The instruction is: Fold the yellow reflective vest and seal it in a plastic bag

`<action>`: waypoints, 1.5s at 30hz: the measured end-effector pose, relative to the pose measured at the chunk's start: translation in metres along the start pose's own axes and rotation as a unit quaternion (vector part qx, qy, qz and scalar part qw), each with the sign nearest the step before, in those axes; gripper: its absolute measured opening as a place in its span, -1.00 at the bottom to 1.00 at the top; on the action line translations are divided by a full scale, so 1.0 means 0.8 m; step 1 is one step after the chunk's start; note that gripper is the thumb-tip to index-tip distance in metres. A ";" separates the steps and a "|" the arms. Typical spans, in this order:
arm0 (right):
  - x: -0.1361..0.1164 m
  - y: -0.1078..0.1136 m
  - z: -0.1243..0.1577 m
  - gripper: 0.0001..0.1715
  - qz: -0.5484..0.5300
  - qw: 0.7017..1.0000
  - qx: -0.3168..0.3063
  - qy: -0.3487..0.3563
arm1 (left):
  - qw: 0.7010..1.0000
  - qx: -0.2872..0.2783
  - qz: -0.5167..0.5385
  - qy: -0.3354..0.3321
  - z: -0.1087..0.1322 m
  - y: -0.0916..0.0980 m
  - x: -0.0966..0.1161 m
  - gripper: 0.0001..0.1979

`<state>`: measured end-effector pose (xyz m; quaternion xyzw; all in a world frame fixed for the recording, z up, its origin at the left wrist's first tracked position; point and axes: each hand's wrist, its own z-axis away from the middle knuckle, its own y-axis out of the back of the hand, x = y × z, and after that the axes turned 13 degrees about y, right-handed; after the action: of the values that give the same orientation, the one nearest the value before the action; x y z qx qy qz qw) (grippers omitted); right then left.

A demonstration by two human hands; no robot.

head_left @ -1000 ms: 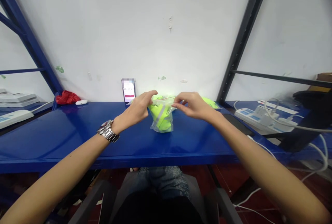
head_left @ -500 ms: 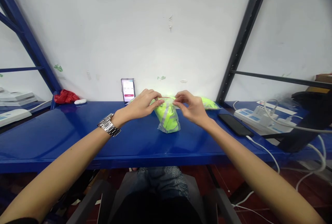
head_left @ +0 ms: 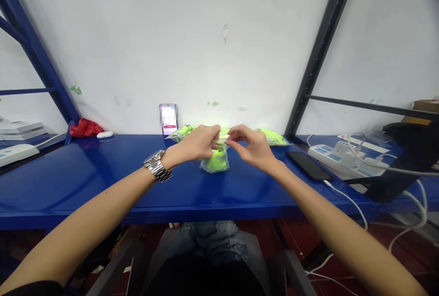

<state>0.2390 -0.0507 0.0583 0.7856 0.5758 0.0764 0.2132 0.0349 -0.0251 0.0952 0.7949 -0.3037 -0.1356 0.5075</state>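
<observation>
At the centre of the frame, the left hand (head_left: 197, 144) and right hand (head_left: 252, 146) pinch the top edge of a clear bag (head_left: 215, 161) of neon-yellow fabric, holding it upright on the blue bench (head_left: 103, 177), apparently to keep its mouth reachable.

Clear plastic bag (head_left: 215, 162) of neon-yellow fabric, upright on the blue shelf, its top edge pinched together.

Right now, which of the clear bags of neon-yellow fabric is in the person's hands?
The middle bag, pinched at its top by the left hand and right hand. The other bags lie untouched along the wall behind.
</observation>
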 end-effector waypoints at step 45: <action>-0.013 0.012 0.004 -0.89 0.101 0.991 -0.080 -0.032 | 0.993 -0.017 -0.015 -0.119 0.007 0.020 0.023 -0.78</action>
<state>0.2452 -0.0633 0.0609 0.8223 0.4781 0.1186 0.2849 0.0406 -0.0451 0.1090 0.7687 -0.3480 -0.2420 0.4789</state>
